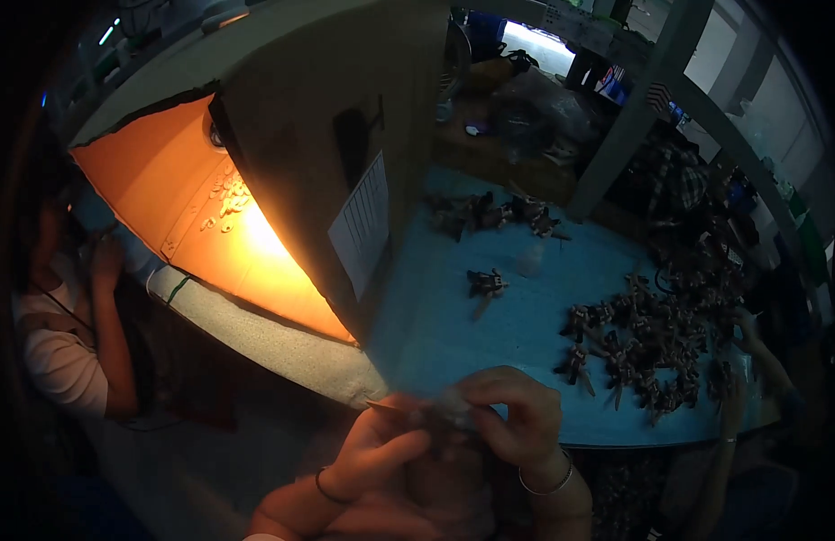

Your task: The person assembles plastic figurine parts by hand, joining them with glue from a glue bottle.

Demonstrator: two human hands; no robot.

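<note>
My left hand (379, 453) and my right hand (517, 413) come together at the near edge of the blue table. Between their fingers is a small dark piece (451, 413) with a pale, blurred top; its kind cannot be made out. A thin tan pointed tip (383, 408) sticks out beside my left fingers and looks like part of it. Both hands are closed on the piece, the right one pinching with thumb and forefinger. Beyond them a lone dark part with a tan tip (486, 287) lies on the table.
A pile of similar dark parts (652, 347) covers the table's right side, with another person's hand (749, 332) beside it. More lie in a back row (494, 215). On the left, a lit cardboard box (291, 99) holds small rings (228, 197). Another person (70, 316) sits at far left.
</note>
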